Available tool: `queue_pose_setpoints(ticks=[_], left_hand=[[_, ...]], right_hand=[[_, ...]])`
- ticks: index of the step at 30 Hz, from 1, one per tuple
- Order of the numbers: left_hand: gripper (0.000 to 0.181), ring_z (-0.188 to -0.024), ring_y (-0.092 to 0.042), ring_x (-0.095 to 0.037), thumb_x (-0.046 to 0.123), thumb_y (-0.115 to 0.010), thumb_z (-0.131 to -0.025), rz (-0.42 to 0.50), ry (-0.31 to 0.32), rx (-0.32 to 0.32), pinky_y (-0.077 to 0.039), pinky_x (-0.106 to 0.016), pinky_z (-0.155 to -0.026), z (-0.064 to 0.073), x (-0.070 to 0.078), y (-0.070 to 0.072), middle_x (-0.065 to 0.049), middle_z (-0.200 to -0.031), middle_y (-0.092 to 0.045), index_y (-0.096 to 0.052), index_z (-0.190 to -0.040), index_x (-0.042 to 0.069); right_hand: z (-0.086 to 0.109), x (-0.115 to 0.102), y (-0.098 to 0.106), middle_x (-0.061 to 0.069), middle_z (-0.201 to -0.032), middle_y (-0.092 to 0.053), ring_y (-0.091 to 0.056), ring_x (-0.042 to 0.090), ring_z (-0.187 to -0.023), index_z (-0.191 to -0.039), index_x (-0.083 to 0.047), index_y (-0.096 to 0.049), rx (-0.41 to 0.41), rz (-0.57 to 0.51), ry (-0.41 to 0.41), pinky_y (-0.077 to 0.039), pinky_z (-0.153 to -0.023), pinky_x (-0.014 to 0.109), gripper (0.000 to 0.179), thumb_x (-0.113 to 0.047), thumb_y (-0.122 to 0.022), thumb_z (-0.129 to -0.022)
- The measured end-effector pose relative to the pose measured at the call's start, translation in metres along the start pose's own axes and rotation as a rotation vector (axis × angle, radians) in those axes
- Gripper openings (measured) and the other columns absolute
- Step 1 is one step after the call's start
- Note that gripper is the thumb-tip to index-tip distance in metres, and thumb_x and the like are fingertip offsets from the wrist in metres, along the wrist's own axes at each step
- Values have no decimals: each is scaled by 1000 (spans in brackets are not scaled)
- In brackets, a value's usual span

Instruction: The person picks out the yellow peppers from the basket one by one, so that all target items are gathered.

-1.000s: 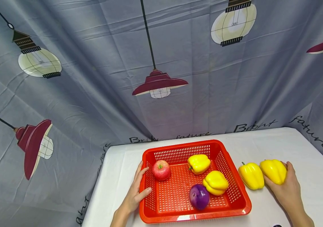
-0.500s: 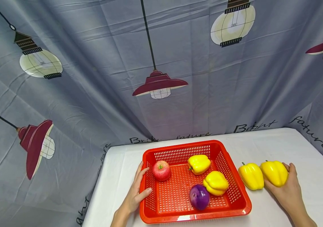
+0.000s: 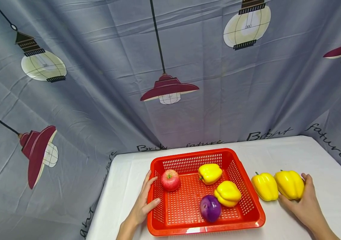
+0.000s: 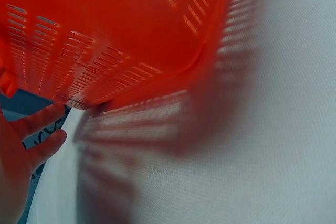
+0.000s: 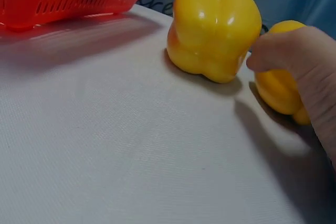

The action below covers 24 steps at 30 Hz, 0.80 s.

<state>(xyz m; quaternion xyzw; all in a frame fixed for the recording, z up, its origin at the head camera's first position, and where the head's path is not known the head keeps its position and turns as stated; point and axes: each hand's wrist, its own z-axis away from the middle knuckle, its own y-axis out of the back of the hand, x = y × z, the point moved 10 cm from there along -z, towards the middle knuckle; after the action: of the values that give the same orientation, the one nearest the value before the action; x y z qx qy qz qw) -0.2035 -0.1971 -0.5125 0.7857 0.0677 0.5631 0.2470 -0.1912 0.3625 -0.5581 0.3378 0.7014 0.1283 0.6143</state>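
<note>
A red plastic basket [image 3: 206,230] stands on the white table, holding a red apple [image 3: 170,180], a purple eggplant-coloured round item [image 3: 210,208] and two yellow bell peppers. My left hand [image 3: 141,205] rests at its left rim, thumb over the edge and fingers fairly straight; two fingers [image 4: 47,148] extend beside the basket wall in the left wrist view. Right of the basket, two more yellow bell peppers, a nearer-left one [image 3: 265,186] and a right one [image 3: 289,184], sit side by side. My right hand [image 3: 303,203] is spread loosely around the right pepper, its thumb [image 5: 283,51] before it.
Inside the basket, one yellow pepper [image 3: 210,173] lies near the back and another [image 3: 228,193] beside the purple item. A grey curtain [image 3: 218,110] with printed lamps hangs behind the white tabletop [image 3: 323,163].
The right pepper has shifted slightly right and down. My right hand has loosened around it and drawn back a little toward the lower right. My left hand and the basket stay put.
</note>
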Motion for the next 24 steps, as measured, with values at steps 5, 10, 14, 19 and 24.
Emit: queue_pose_setpoints(ticks=[5,10,14,19,24], left_hand=[[68,-150,-14,-35,23,-58,-90,-6,-6,-1,-33,-58,-105,0,1,0,-3,-169,-1,-37,-154,14],[68,-151,-13,-36,22,-58,-90,8,-6,5,-31,-61,-106,1,3,1,-4,-169,-2,-37,-154,13],[68,-151,-13,-34,22,-58,-90,20,4,7,-32,-59,-106,1,3,1,-3,-169,-2,-37,-154,14],[68,-150,-14,-36,23,-58,-90,14,8,14,-35,-55,-106,0,2,0,-2,-169,-2,-38,-154,15],[68,-151,-14,-37,23,-58,-89,5,-3,22,-33,-60,-107,0,1,0,-3,-169,-3,-38,-153,14]], right_hand=[[1,-3,4,43,-155,1,-10,65,-137,-157,2,11,-53,22,32,0,-111,70,110,-19,-73,-88],[0,-16,16,39,-158,5,0,58,-144,-157,5,8,-47,114,132,3,-112,68,104,-25,-67,-92],[-4,-31,24,31,-163,4,1,51,-148,-158,4,1,-28,220,192,1,-112,68,104,-31,-69,-91],[-15,-51,33,25,-166,2,1,45,-150,-158,4,-6,-32,308,236,-7,-104,77,107,-39,-74,-88],[-27,-78,38,19,-167,-3,1,38,-152,-158,4,-14,-38,320,316,-6,-106,76,105,-40,-76,-85]])
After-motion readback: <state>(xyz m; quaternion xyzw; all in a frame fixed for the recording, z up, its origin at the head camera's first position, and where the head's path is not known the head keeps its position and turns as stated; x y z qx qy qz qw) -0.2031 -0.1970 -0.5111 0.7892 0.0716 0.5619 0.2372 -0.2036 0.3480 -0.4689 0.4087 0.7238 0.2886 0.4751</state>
